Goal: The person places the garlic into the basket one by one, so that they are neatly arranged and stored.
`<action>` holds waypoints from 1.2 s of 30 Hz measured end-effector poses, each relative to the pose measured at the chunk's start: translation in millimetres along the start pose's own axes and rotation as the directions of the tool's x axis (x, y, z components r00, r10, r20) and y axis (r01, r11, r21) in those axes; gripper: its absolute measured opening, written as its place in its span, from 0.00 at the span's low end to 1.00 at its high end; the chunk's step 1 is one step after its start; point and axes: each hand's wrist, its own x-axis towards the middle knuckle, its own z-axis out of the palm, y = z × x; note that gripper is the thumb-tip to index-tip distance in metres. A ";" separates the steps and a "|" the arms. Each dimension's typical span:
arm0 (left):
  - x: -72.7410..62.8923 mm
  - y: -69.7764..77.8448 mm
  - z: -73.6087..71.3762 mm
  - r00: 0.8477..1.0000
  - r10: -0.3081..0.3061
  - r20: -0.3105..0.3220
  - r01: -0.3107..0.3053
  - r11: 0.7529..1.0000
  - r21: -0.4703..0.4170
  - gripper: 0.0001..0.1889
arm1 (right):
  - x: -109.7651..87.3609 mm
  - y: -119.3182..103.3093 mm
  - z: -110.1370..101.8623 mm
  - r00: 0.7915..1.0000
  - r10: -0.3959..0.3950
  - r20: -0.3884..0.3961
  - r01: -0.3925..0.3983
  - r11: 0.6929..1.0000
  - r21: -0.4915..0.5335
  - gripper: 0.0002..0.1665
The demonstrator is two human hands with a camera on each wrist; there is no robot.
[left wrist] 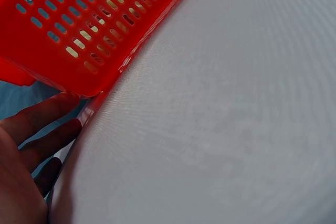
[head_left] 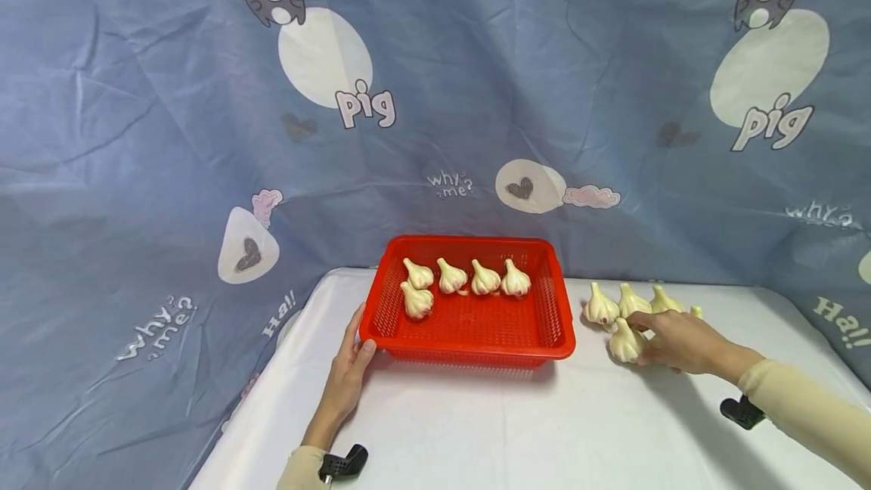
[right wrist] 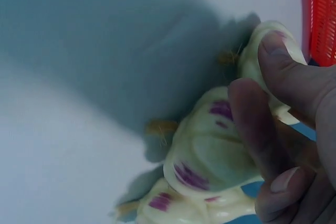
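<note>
My right hand point(head_left: 680, 340) is over a group of garlic bulbs at the right of the table. Its thumb and index finger pinch the front-left garlic bulb point(head_left: 623, 342), seen in the right wrist view with the thumb laid on its side. Beside the index finger sits another garlic bulb point(right wrist: 210, 140). At the left, my left hand point(head_left: 347, 373) touches the front-left corner of a red plastic basket point(head_left: 469, 350), fingers extended along its side and thumb by the front rim. Several garlic bulbs point(head_left: 485, 278) lie inside, mostly in a back row.
Behind the right hand stand more garlic bulbs point(head_left: 601, 305), one mostly hidden by the hand. A white cloth point(head_left: 463, 429) covers the table. A blue printed curtain point(head_left: 435, 112) rises just behind the basket and hangs at the left side.
</note>
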 end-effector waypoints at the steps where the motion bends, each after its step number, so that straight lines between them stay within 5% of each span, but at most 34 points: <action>1: -0.1 -0.3 0.1 1.000 0.001 0.001 -0.001 1.000 -0.001 0.36 | -0.7 -0.6 1.4 1.000 0.003 0.001 -0.003 1.000 0.016 0.33; 17: -1.8 -0.8 1.9 1.000 0.001 0.000 -0.001 1.000 0.006 0.36 | -2.9 -9.7 4.2 0.998 -0.041 -0.045 0.042 0.999 0.020 0.32; 36: -1.0 0.1 1.0 1.000 -0.006 -0.019 0.007 0.999 0.042 0.36 | 18.3 -28.1 -56.1 0.979 -0.091 -0.183 0.078 0.994 -0.077 0.32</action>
